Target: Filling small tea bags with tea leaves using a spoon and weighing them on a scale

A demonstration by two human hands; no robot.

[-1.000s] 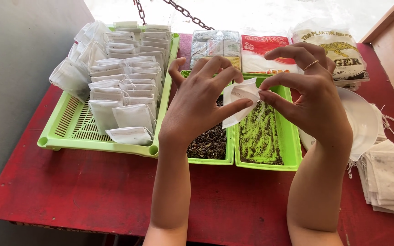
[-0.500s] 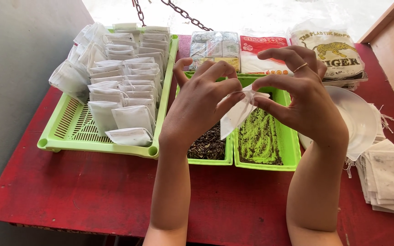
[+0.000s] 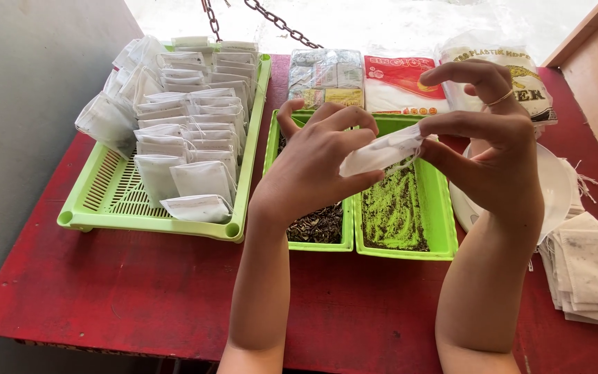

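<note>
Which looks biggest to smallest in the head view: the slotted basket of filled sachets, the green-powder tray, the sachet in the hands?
1. Slotted basket, clearly largest.
2. Green-powder tray.
3. Sachet, smallest, though held nearer the camera.

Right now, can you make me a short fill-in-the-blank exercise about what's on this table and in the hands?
1. Both hands, the left hand and right hand, hold one small white ____.
2. The table top is painted ____.
3. The tray with green powder lies to the ____ of the tray with dark seeds.
4. The big tray on the left is full of white ____.

Missing words: bag; red; right; bags
</note>
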